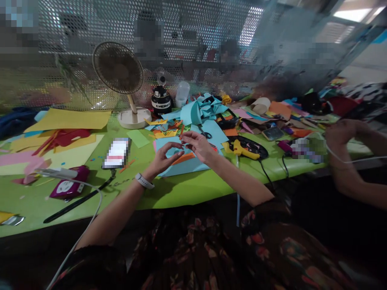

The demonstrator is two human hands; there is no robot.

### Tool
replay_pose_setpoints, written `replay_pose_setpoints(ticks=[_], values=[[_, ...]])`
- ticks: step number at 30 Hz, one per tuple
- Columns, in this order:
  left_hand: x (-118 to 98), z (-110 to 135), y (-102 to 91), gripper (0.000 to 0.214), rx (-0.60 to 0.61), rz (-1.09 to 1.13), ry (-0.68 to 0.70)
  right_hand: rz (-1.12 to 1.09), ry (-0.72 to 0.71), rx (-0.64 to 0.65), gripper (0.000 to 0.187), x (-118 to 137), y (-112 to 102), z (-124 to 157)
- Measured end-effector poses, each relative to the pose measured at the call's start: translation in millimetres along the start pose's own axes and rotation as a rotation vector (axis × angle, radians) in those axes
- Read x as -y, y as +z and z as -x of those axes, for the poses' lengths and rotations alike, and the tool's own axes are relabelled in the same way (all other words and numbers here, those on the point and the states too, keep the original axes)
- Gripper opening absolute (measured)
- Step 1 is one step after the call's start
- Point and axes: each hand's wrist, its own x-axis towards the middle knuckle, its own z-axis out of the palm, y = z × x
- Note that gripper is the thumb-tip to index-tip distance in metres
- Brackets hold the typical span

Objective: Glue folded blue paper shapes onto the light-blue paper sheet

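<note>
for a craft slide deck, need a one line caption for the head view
Left hand and right hand close together over light blue paper on a green table, a fan behind.

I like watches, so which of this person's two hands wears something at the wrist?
The left hand: it wears a pale band, while the right hand has none.

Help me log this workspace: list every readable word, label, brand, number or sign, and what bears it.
"ENERGY": white band on the black bottle.
Phone screen: too blurred to read.
Purple device: markings too small and blurred to read.
</note>
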Motion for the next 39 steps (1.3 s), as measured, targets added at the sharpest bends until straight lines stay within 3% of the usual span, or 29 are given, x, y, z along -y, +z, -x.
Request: replay_pose_setpoints(ticks=[3, 5, 9, 13, 18, 21, 24, 26, 29, 31, 36, 39], values=[[1.3, 0.1, -0.6, 0.044, -0.175, -0.05, 0.051, 0.038, -0.026, 0.006, 0.026, -2.9, 5.7, 8.7], [1.6, 0.6, -0.8, 0.047, -0.198, -0.022, 0.058, 0.074, -0.06, 0.023, 0.025, -4.8, 8.9, 14.7], [-6.4, 1.4, 0.4, 0.031, -0.081, 0.174, -0.066, 0.111, -0.104, 0.046, 0.024, -7.7, 9.7, 21.3], [-17.5, -0.4, -0.2, 0.038, 0.005, 0.393, -0.275, 0.104, -0.06, 0.045, 0.022, -12.3, 5.3, 24.3], [-13.4, -2.2, -4.6, 0.037, 0.09, 0.466, -0.461, 0.145, -0.04, 0.093, 0.026, -19.4, -7.4, 21.4], [-12.5, -3.4, -13.9, 0.034, 0.07, 0.489, -0.462, 0.452, -0.083, 0.047, 0.034, -11.5, -36.0, 0.4], [-18.0, -6.6, -32.4, 0.034, -0.043, 0.548, -0.411, 1.211, -0.095, -0.184, 0.036, 5.3, -80.9, -32.5], [-22.5, -8.6, -47.4, 0.035, -0.138, 0.562, -0.385, 1.373, -0.035, -0.236, 0.029, 14.3, -109.4, -52.0], [-26.2, -9.2, -64.0, 0.037, -0.139, 0.541, -0.401, 1.515, 0.099, -0.227, 0.028, 16.3, -134.1, -70.3], [-24.7, -8.1, -66.5, 0.034, -0.036, 0.525, -0.452, 1.59, 0.184, -0.2, 0.031, 12.0, -136.6, -77.6], [-5.8, -6.7, -43.9, 0.032, 0.473, 0.363, -0.679, 1.706, 0.31, -0.15, 0.044, 6.8, -123.6, -97.7], [7.7, -5.4, -28.5, 0.031, 0.548, 0.316, -0.717, 1.711, 0.374, -0.118, 0.043, 12.5, -121.0, -108.1]])
